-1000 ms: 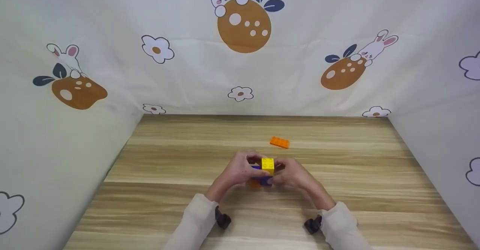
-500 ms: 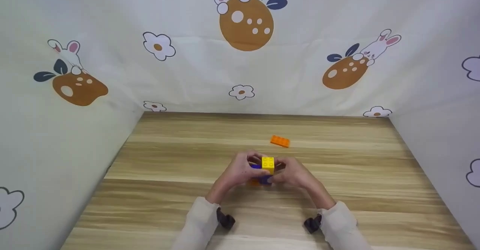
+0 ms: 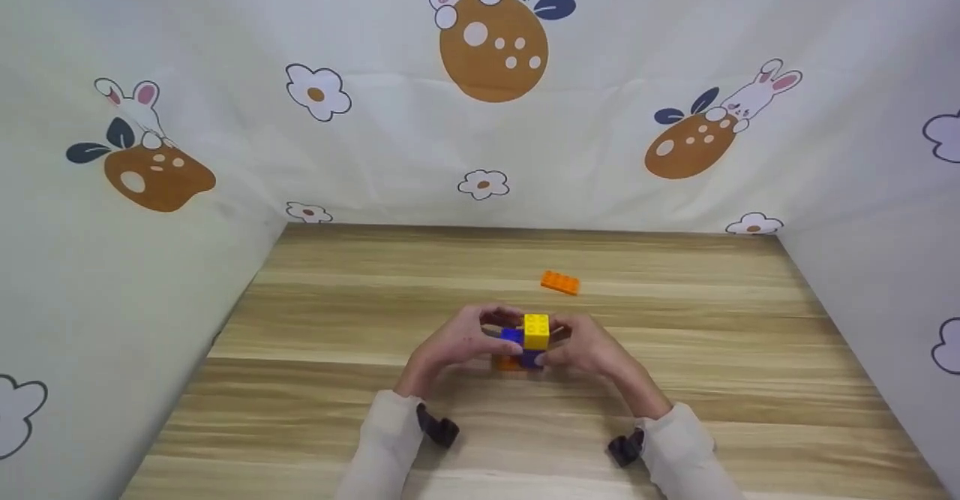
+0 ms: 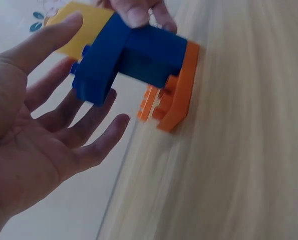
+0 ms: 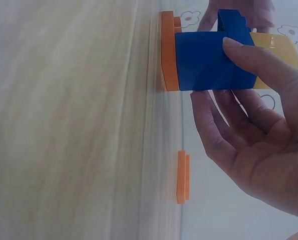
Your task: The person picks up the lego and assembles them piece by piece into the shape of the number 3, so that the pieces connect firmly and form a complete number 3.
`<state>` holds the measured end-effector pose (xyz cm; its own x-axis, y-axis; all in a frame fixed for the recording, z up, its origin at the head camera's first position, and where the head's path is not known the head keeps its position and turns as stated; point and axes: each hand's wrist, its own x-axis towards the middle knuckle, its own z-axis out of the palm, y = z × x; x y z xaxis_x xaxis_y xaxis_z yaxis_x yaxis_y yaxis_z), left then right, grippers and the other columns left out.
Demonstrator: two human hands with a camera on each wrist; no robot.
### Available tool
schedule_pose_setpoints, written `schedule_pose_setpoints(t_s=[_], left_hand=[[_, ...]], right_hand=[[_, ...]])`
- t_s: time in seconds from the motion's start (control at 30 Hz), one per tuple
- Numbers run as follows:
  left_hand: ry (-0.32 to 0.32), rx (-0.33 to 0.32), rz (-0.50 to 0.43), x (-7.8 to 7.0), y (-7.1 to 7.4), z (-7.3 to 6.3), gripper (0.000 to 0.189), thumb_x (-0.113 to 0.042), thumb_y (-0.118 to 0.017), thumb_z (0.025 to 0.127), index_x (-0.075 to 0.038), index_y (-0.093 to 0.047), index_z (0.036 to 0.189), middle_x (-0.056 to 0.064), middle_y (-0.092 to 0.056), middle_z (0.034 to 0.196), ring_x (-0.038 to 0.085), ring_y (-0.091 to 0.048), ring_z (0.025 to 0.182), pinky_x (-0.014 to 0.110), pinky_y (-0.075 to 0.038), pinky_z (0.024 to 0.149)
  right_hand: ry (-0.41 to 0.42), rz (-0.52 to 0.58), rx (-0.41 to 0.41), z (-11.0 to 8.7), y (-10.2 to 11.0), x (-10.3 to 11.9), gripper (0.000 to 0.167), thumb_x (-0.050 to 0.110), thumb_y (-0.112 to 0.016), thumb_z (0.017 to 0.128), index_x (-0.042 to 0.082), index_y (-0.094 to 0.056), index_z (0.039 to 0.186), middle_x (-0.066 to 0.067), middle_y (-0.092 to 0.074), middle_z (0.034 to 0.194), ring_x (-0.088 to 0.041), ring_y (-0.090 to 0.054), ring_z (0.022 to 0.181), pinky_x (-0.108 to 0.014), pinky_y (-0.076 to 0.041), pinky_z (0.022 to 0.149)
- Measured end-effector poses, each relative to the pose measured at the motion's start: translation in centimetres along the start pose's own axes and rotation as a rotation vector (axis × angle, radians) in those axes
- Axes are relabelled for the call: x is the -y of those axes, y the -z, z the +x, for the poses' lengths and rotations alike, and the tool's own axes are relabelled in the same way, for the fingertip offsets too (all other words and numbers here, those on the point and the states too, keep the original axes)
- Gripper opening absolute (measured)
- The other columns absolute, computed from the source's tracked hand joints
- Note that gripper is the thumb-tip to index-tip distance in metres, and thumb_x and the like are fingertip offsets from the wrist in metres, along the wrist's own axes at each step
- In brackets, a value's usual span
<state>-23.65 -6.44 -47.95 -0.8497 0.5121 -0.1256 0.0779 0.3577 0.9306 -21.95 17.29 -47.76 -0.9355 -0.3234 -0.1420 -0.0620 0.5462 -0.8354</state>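
Right wrist view: the right hand point(image 5: 266, 152) pinches the brick stack point(image 5: 201, 62) at its blue part, thumb opposite fingers. The left hand point(image 4: 36, 135) has its fingers spread wide around the overhanging blue end, gripping nothing. The stack stands upright on the worktop point(image 3: 330, 410), orange base down.

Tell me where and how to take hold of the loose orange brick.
Probably pinch the loose orange brick by its two long edges, coming from above: it lies flat, studs up, a thin oblong apart from the held stack.
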Motion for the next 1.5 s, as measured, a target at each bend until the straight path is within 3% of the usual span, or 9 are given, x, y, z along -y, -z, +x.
schedule_pose_setpoints(t_s=[0.3,0.53,0.97,1.13,1.37,1.5], left_hand=[[-0.034,0.065,0.004,1.9,1.2,0.1,0.053,-0.03,-0.083,0.083,-0.023,-0.063,0.131,0.004,-0.063,0.135,0.023,-0.061,0.122,0.041,-0.051,0.106],[0.026,0.119,-0.066,2.9,1.6,0.0,0.051,-0.025,-0.082,0.083,-0.016,-0.065,0.129,0.01,-0.068,0.129,0.022,-0.067,0.114,0.034,-0.057,0.096],[0.032,0.111,-0.071,3.3,1.9,-0.1,0.05,-0.032,-0.081,0.083,-0.016,-0.065,0.128,0.008,-0.067,0.128,0.02,-0.067,0.11,0.035,-0.055,0.097],[0.029,0.105,-0.107,3.2,2.0,-0.1,0.051,-0.029,-0.081,0.083,-0.014,-0.065,0.129,0.01,-0.067,0.128,0.022,-0.067,0.11,0.036,-0.056,0.096],[0.028,0.099,-0.071,3.5,1.8,-0.3,0.052,-0.036,-0.082,0.082,-0.02,-0.065,0.128,0.003,-0.068,0.127,0.02,-0.065,0.114,0.037,-0.052,0.102],[0.01,0.099,-0.099,3.7,1.7,-0.3,0.052,-0.032,-0.081,0.083,-0.016,-0.065,0.129,0.007,-0.068,0.127,0.022,-0.066,0.115,0.037,-0.053,0.101]], right_hand=[[0.008,0.019,0.012,-0.1,-0.1,-0.2,0.042,0.01,-0.086,0.075,0.003,-0.069,0.112,-0.014,-0.073,0.111,-0.024,-0.068,0.1,-0.042,-0.056,0.094],[-0.015,0.049,0.0,-0.2,-0.2,0.0,0.04,0.01,-0.087,0.075,0.002,-0.068,0.109,-0.016,-0.072,0.111,-0.026,-0.068,0.103,-0.039,-0.058,0.089],[-0.014,0.043,0.008,-0.2,0.1,0.0,0.041,0.011,-0.086,0.076,0.003,-0.068,0.112,-0.014,-0.072,0.112,-0.025,-0.068,0.103,-0.04,-0.057,0.092],[0.027,0.046,0.048,0.1,0.4,-0.1,0.046,0.015,-0.086,0.077,0.004,-0.067,0.117,-0.013,-0.071,0.113,-0.024,-0.067,0.103,-0.041,-0.056,0.095],[0.121,-0.002,0.19,0.1,2.7,-0.6,0.056,0.021,-0.084,0.081,0.0,-0.062,0.128,-0.019,-0.066,0.126,-0.036,-0.062,0.117,-0.049,-0.051,0.103],[0.178,-0.02,0.184,0.6,4.5,-0.7,0.051,0.02,-0.081,0.085,0.0,-0.063,0.128,-0.023,-0.065,0.128,-0.041,-0.061,0.12,-0.054,-0.05,0.103]])
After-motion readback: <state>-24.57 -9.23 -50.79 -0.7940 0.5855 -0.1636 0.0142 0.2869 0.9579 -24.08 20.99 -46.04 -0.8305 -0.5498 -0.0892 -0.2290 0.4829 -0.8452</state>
